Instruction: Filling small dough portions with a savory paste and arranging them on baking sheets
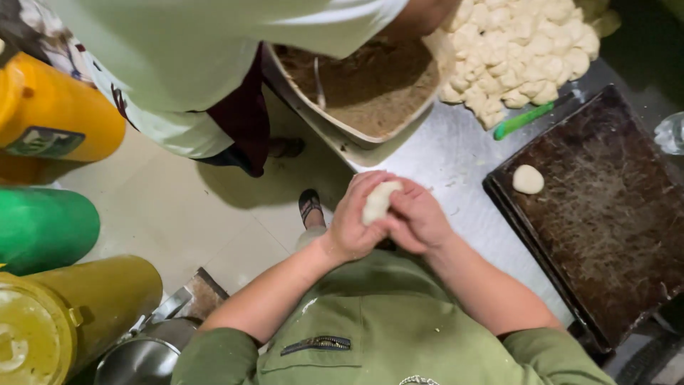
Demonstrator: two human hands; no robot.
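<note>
Both hands, left hand [354,217] and right hand [419,217], cupped together, each grip closed around one dough ball [378,202]

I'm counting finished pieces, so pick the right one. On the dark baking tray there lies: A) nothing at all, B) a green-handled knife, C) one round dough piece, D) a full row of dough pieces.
C: a single pale round dough piece sits near the upper left corner of the dark baking tray, while the left hand and right hand hold another dough piece between them above the steel table.
</note>
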